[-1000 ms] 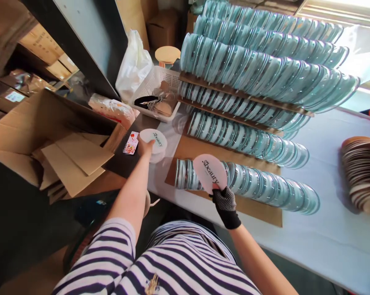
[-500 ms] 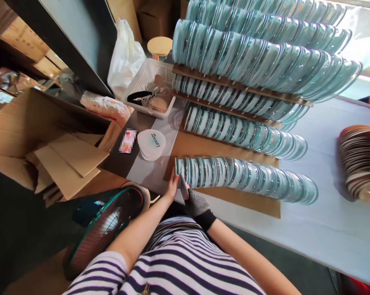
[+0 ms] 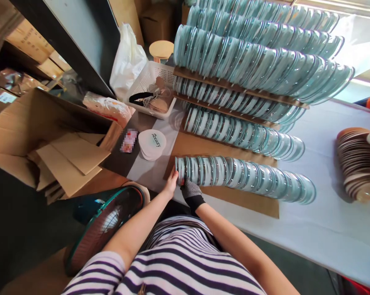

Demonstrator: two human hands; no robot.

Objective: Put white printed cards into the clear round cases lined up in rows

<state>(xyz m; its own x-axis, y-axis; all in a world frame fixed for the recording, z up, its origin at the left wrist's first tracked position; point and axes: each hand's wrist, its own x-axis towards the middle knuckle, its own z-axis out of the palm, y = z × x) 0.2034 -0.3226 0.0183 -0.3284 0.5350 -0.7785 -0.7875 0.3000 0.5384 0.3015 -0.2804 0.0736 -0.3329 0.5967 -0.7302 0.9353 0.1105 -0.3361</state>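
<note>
My bare left hand (image 3: 172,182) and my black-gloved right hand (image 3: 189,190) meet at the left end of the nearest row of round teal cases (image 3: 243,178). Between them they pinch the end case of that row. The row lies on a brown cardboard sheet (image 3: 249,207) at the table's front edge. A small stack of white oval lids printed "beauty" (image 3: 152,144) sits just beyond my left hand, with a small printed card (image 3: 129,140) to its left. The white lid I held earlier is hidden.
More rows of teal cases (image 3: 252,65) are stacked on cardboard tiers behind. A white basket (image 3: 148,80) and a plastic bag (image 3: 128,61) stand at the back left. An open carton (image 3: 49,135) and a fan (image 3: 105,225) are left; brown round pads (image 3: 357,164) are piled right.
My left hand left the white lid stack and came back to the row's end. My right hand brought its white lid down to the same spot, then closed in on the end case.
</note>
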